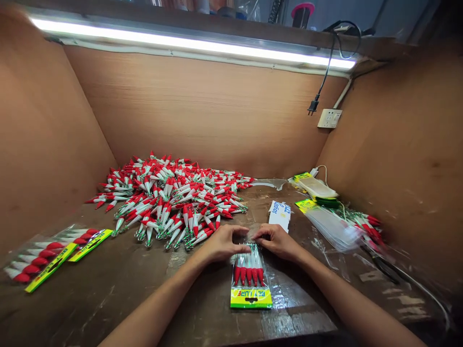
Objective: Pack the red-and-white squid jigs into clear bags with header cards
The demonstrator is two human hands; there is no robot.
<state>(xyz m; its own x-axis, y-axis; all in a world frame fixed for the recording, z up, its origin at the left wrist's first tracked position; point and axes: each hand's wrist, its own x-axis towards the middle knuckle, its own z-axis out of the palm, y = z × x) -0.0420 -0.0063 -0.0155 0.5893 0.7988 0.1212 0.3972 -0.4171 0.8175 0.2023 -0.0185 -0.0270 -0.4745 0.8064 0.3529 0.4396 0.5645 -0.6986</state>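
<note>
A clear plastic packet of fishing lures (249, 274) lies flat at the front of the table, its yellow and green header card toward me. Inside, several red and white lures lie side by side, red ends toward the card. My left hand (228, 242) is at the packet's far left corner, thumb and fingers apart, the thumb touching the plastic. At the far right corner, my right hand (278, 242) has its fingers curled, with thumb and forefinger closed at the packet's clear end. The exact grip on the thin plastic is hard to see.
A large heap of loose lures (173, 197) covers the back left. Two filled packets (39, 258) lie at left. Toward the right are a handwritten white card (279, 215), empty packets (331, 224), more lures (369, 226) and dark-handled pliers (381, 265). A plug (313, 105) hangs above.
</note>
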